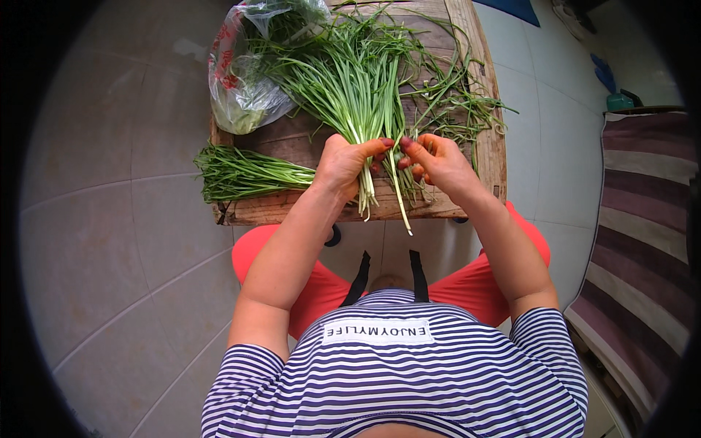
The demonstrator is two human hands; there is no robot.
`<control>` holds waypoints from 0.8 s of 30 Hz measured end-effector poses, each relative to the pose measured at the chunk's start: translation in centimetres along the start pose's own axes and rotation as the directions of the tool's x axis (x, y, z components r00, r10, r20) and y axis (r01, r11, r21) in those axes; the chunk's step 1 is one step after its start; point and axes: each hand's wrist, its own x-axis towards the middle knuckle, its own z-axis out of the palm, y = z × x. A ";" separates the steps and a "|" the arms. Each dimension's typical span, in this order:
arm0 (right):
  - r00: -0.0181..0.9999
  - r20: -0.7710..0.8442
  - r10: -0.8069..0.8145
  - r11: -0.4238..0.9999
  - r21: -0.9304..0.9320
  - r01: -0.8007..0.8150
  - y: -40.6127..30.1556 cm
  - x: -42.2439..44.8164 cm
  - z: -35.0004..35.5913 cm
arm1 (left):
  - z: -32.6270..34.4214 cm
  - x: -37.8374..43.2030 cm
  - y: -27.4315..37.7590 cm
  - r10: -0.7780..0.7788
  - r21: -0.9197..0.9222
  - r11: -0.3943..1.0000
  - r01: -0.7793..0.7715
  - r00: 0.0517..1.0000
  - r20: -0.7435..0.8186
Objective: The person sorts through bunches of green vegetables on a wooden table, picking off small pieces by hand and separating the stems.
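My left hand (pixel 344 164) is closed around a bunch of garlic chives (pixel 350 98), whose pale stem ends point towards me past the near table edge. One longer stalk (pixel 398 191) stands apart on the right of the bunch. Beside it is my right hand (pixel 441 164), fingers curled and thumb tip at the stalk; whether it pinches a strand is hidden. A second, neat bunch of chives (pixel 246 174) lies on the wooden table (pixel 285 139), left of my left hand. Under and beyond my right hand, loose wilted leaves (pixel 454 112) are scattered.
A clear plastic bag (pixel 257 104) with red print and greens inside rests at the table's left rear. Some loose leaves overhang the right edge. My knees are on either side below the near edge. A striped cloth (pixel 641 219) hangs over furniture at right.
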 end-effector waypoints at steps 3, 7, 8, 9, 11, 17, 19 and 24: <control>0.998 0.048 -0.035 0.997 0.069 0.032 0.3 0.6 0.6 | -0.4 -0.1 -0.2 -0.003 0.001 1.000 0.003 1.000 0.019; 0.996 -0.028 -0.088 0.977 0.194 0.092 0.4 1.1 0.6 | -0.7 -0.1 0.1 -0.021 -0.016 1.000 0.021 1.000 -0.022; 0.992 -0.038 -0.119 0.964 0.236 0.124 0.3 1.0 0.7 | -1.0 0.2 0.0 -0.036 -0.047 0.998 0.034 0.998 -0.058; 0.992 -0.031 -0.119 0.964 0.235 0.123 0.0 0.8 0.7 | -1.3 0.3 0.2 -0.034 -0.050 0.998 0.031 0.997 -0.064; 0.982 0.032 -0.187 0.930 0.329 0.166 -0.7 0.1 0.3 | -1.8 0.4 0.6 -0.051 -0.126 0.991 0.039 0.994 -0.099; 0.909 0.170 -0.380 0.748 0.635 0.194 -1.9 -1.8 -5.0 | -2.1 0.9 0.9 -0.044 -0.129 0.991 0.029 0.992 -0.120; 0.861 0.148 -0.486 0.566 0.804 0.182 -2.0 -2.3 -6.8 | -2.0 0.9 0.9 -0.033 -0.136 0.991 0.012 0.988 -0.152; 0.828 0.048 -0.558 0.280 0.951 0.133 -2.7 -2.7 -9.1 | -2.0 1.1 0.6 -0.003 -0.096 0.995 -0.014 0.984 -0.179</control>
